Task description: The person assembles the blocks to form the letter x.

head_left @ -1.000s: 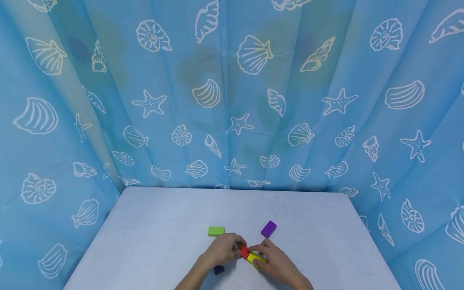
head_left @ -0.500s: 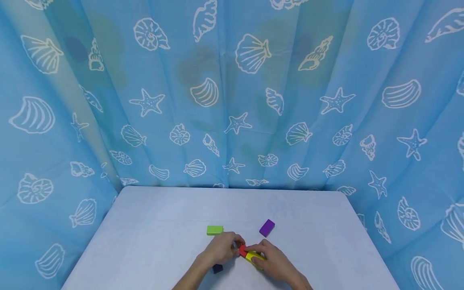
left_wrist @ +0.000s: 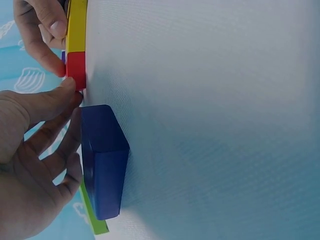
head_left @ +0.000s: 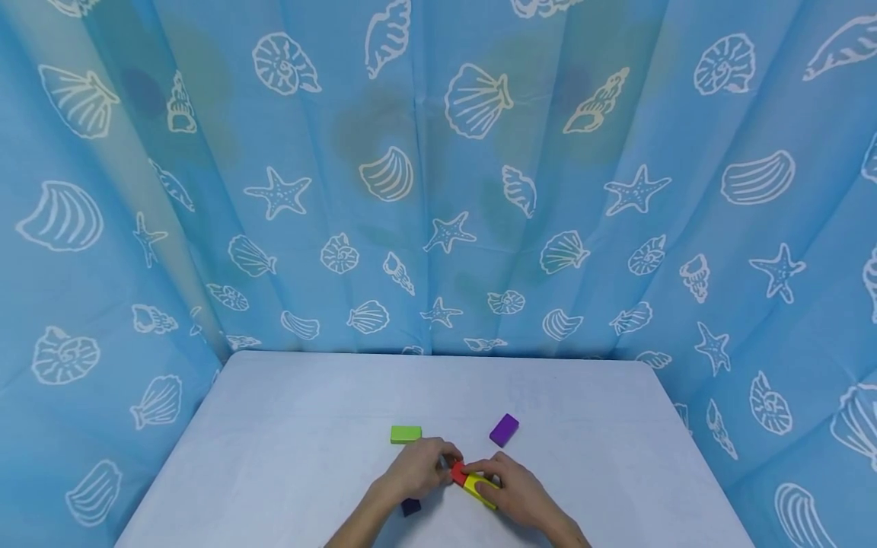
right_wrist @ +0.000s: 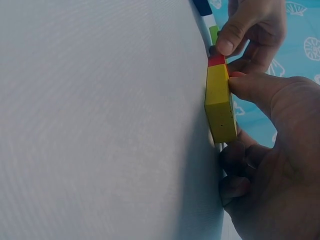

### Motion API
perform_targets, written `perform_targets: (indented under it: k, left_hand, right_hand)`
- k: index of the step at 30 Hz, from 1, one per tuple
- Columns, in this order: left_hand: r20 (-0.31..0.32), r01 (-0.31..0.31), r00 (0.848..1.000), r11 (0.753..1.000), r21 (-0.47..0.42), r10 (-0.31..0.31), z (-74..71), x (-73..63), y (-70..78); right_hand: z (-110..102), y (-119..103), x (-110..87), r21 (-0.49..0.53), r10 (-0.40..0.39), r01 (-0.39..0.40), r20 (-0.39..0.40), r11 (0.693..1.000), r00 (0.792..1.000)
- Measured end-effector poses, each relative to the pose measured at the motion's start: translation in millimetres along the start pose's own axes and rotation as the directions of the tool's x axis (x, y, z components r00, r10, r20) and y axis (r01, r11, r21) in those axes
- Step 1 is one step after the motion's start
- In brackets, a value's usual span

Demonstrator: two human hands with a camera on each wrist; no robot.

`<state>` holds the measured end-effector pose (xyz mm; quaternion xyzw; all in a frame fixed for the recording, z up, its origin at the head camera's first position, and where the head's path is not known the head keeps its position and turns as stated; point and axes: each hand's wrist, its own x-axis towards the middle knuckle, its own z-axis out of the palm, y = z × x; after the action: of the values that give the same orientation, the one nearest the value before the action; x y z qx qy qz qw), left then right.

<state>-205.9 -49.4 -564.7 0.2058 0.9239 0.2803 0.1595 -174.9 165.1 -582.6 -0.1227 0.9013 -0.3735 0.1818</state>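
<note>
A red block [head_left: 458, 473] and a yellow block [head_left: 481, 491] lie end to end on the white table, meeting in the left wrist view. My left hand [head_left: 419, 468] pinches the free end of the red block between thumb and fingers. With my right hand [head_left: 517, 491] I hold the yellow block, one finger reaching forward over the red one. A dark blue block [left_wrist: 104, 155] sits just below the left hand, partly covered by it in the head view.
Behind the left hand lies a lime green block [head_left: 406, 434]. A purple block [head_left: 504, 431] lies at an angle beyond the right hand. A blue curtain [head_left: 425, 190] with white seashells surrounds the white table [head_left: 301, 426] at the back and sides.
The head view has shifted slightly. The red block now sits more squarely in line with the yellow one; both hands keep nearly the same place and hold.
</note>
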Motion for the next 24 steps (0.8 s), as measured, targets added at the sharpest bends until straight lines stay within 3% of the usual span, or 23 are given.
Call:
perform_targets:
  k: [12, 24]
  left_hand:
    - [-0.029, 0.005, 1.0, 1.0, -0.006, -0.006, -4.5, -2.8, -2.1]
    - [-0.17, 0.002, 0.985, 1.0, -0.015, -0.005, -12.7, -14.2, -8.7]
  right_hand:
    - [-1, 0, 0.3, 0.012, 0.016, -0.016, 0.006, 1.0, 1.0]
    - [0, 2, 0.7, -0.009, 0.011, -0.011, 0.004, 1.0, 1.0]
